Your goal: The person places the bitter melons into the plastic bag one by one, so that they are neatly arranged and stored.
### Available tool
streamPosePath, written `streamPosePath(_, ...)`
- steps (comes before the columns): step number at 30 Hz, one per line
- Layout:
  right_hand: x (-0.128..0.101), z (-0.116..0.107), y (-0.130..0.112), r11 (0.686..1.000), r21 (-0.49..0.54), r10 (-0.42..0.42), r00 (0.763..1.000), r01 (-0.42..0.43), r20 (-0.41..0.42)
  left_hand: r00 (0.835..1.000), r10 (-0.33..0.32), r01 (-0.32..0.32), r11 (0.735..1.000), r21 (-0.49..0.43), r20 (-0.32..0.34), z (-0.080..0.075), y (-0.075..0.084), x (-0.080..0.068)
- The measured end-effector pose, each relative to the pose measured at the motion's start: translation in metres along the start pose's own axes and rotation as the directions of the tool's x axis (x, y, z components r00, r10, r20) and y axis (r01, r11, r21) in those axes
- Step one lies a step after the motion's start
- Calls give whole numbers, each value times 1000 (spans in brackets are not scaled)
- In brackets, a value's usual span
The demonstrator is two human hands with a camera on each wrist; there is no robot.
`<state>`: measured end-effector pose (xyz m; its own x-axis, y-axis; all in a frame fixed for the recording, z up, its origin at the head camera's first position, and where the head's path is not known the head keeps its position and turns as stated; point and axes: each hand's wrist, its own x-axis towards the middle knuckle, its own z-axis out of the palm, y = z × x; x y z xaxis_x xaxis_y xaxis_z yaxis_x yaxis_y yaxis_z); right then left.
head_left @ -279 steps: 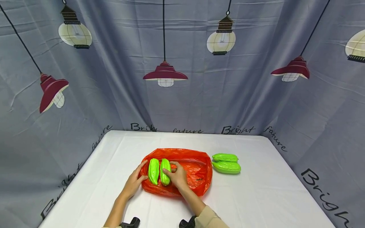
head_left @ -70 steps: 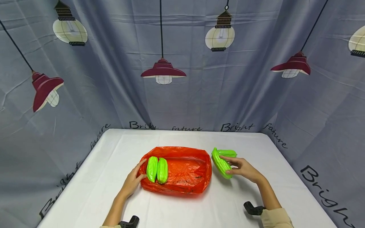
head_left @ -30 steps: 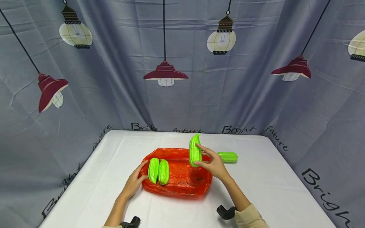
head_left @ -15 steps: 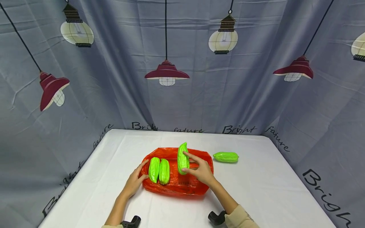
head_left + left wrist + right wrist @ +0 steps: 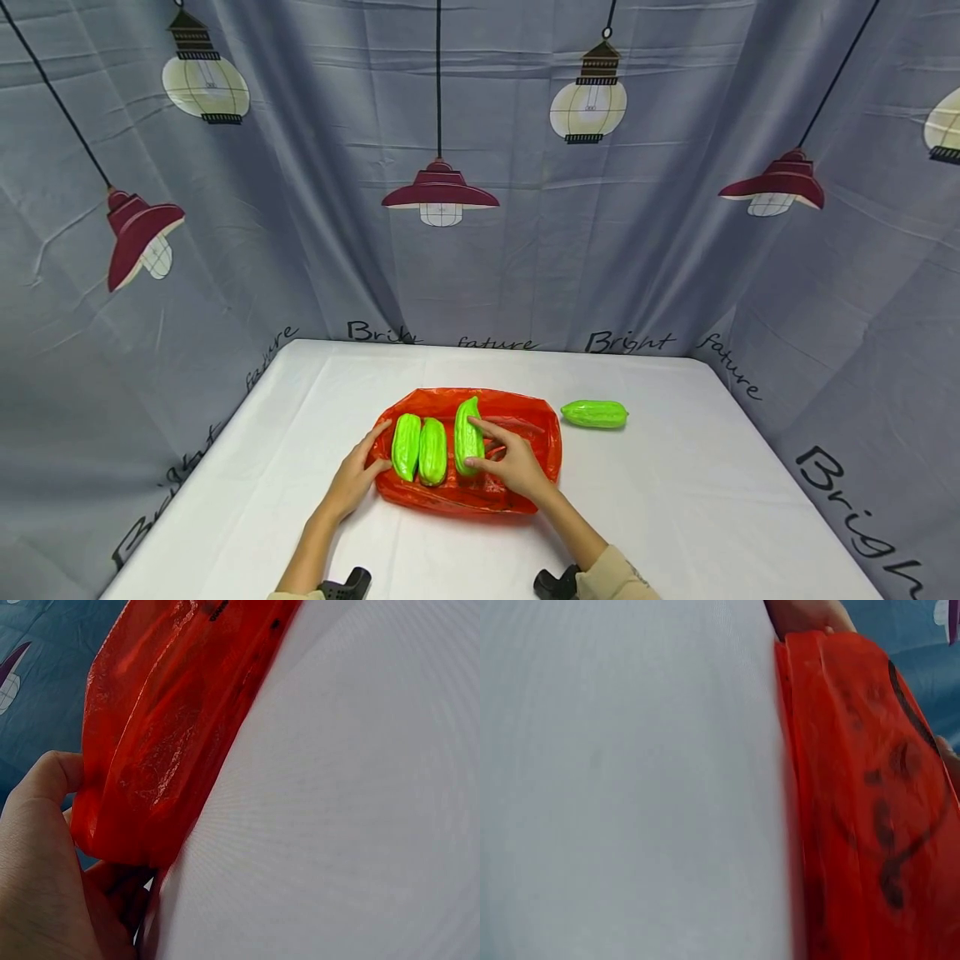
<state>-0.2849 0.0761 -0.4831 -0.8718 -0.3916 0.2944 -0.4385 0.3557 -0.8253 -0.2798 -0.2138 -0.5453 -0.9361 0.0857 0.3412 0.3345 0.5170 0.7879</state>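
Observation:
In the head view a red plastic bag (image 5: 431,501) lies spread wide on the table. Two green bitter melons, one at the far left (image 5: 406,447) and its neighbour (image 5: 432,452), lie side by side in its left part. My right hand (image 5: 519,468) pinches a third bitter melon (image 5: 468,446) between thumb and fingers, tilted, over the bag's middle. My left hand (image 5: 351,479) grips the bag's left edge. In the left wrist view the thumb of that hand (image 5: 34,855) presses on the bag's rim. The right wrist view shows mostly the bag's outer wall (image 5: 885,787).
Another bitter melon (image 5: 595,414) lies on the white table (image 5: 697,483), right of the bag. A grey curtain (image 5: 480,275) printed with lamps hangs behind and at both sides. Black wrist devices (image 5: 345,585) show at the lower edge.
My right hand picked a bitter melon from the table on the right, carried it left over the bag and lowered it beside the other two. My left hand stayed at the bag's edge.

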Motion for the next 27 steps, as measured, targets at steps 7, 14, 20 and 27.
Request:
streamPosePath(7,3,10,24,1000,-15,19,998,-18,60,1000,-15,15,1000,-14,0,0,1,-1)
streamPosePath(14,2,16,27,1000,-9,27,997,-26,73,1000,-7,7,1000,-4,0,0,0,0)
streamPosePath(20,2,20,27,999,15,46,995,-47,93,1000,-4,4,1000,3,-3,1,0,0)
streamPosePath(27,-2,16,2,996,38,74,993,-78,96,1000,-20,20,1000,3,8,0,0,0)
